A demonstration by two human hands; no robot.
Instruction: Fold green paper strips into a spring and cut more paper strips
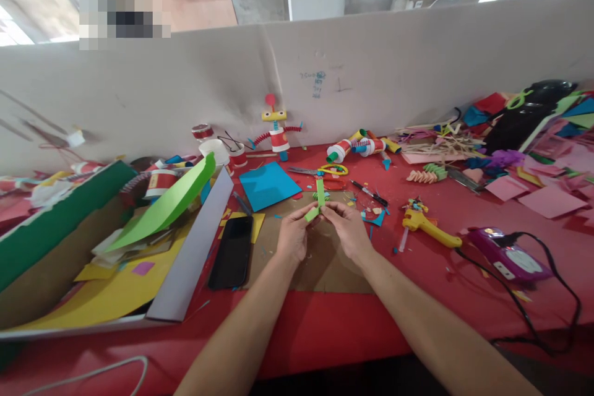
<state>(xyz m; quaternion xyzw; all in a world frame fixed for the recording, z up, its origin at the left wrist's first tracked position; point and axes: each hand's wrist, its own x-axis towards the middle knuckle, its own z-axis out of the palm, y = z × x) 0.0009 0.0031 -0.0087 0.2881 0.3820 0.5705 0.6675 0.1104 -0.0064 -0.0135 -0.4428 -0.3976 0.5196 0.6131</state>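
Note:
My left hand (291, 236) and my right hand (346, 229) meet over a brown cardboard sheet (325, 266) on the red table. Both pinch a narrow green paper strip (318, 200) that is folded at the fingers, with one end standing up and the other bent toward my left thumb. Fingers of both hands are closed on the strip. A black phone (231, 251) lies just left of my left hand.
An open cardboard box (60, 241) with green and yellow paper sits at left. Blue paper (268, 185), yellow-handled scissors (325, 171), a black pen (369, 193), a yellow glue gun (427, 226), a purple device (510, 255) with cable, a paper-cup robot (277, 130) and paper scraps surround the cardboard.

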